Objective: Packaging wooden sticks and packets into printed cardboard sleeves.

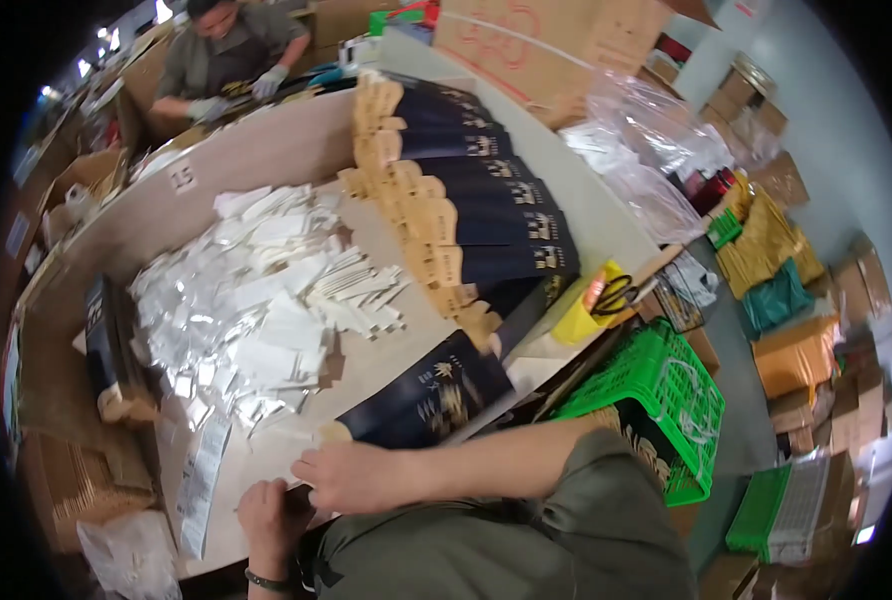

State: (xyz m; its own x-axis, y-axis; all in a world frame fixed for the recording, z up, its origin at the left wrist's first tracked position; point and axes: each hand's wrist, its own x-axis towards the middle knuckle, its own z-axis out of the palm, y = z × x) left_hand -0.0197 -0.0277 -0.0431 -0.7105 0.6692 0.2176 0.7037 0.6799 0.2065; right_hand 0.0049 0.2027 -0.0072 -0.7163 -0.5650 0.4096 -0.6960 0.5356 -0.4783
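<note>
At the table's near edge my left hand (270,515) is closed, its fingers curled at a small dark piece (298,499). My right hand (341,477) reaches across from the right and closes at the same piece from above. Most of that piece is hidden between the hands, so its kind cannot be told. Just beyond my right wrist lies a flat dark-blue printed carton (426,395). Farther off, a fanned row of similar dark cartons (496,200) with tan flaps runs along the right side. A heap of white packets (276,300) covers the middle.
A tan board wall (266,140) rims the table. A yellow cup (588,318) holds scissors (618,293) on the right, above a green basket (656,400). At left are a dark box (116,345) and a printed strip (204,485). Across the wall, a gloved person (228,70) works.
</note>
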